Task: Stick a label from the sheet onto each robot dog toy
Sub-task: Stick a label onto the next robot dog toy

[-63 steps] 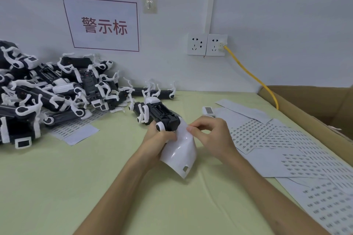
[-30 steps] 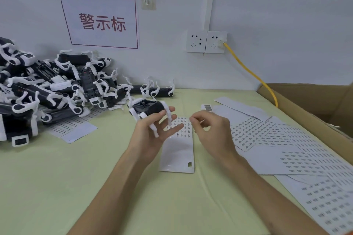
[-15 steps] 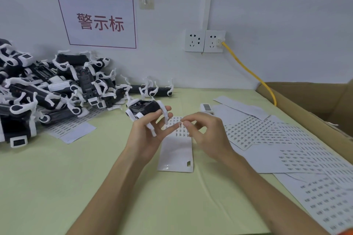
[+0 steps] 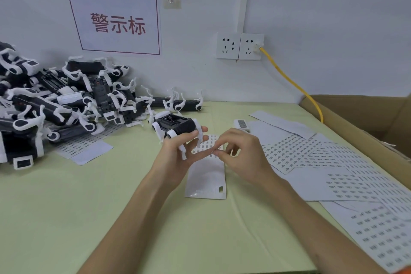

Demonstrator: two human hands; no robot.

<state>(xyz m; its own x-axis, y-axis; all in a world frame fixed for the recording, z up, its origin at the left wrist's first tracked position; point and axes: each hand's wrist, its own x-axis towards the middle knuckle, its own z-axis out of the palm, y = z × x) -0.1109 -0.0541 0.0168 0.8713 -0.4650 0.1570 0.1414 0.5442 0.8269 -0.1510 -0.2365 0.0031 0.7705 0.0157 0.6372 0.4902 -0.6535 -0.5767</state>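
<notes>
- Our left hand [image 4: 175, 158] grasps the black-and-white plastic robot dog toy [image 4: 175, 125] at 12 o'clock of the white label sheet [image 4: 205, 181].
- Our right hand [image 4: 239, 153] pinches something small above the sheet; we cannot tell what.

there is only one view, from a wide-angle camera worn on the person's head. it looks forward and down across the pale green counter [image 4: 66, 218] toward the white wall [image 4: 333, 18] at its far edge. both bare forearms enter from the bottom edge and meet near the middle of the frame, close to the lens. the white wall sign with red characters [image 4: 115, 22] sits upper left, the brown cardboard box [image 4: 367, 122] at the right edge. straight lines bow toward the frame's edges. no second view shares the scene.
</notes>
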